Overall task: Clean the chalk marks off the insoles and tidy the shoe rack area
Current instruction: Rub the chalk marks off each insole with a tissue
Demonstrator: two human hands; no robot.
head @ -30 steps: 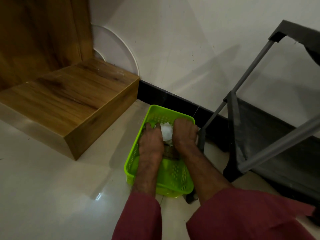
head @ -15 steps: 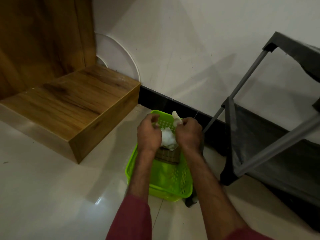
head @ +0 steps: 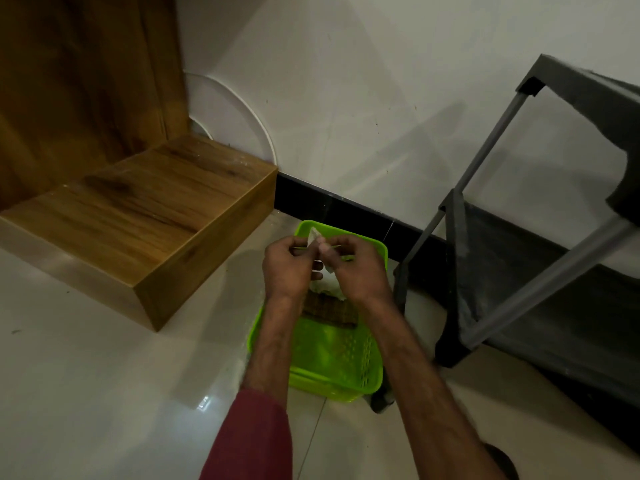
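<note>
A bright green plastic basket (head: pixel 337 365) sits on the pale floor against the black skirting. Above its far half, my left hand (head: pixel 285 268) and my right hand (head: pixel 356 271) pinch a crumpled white cloth (head: pixel 327 284) between them, with a corner of it sticking up between my fingertips. Below the cloth, a dark brown patterned piece (head: pixel 330 311) lies in the basket; I cannot tell what it is. The grey shoe rack (head: pixel 526 271) stands right of the basket.
A low wooden box (head: pixel 138 216) stands to the left with wooden panelling (head: pixel 79 81) behind it. A white curved disc (head: pixel 239 112) leans on the wall. A dark object (head: pixel 381 398) lies beside the basket's near right corner.
Both hands have risen out of the basket, lifting the white cloth up from its bottom to above the rim. The view has shifted slightly.
</note>
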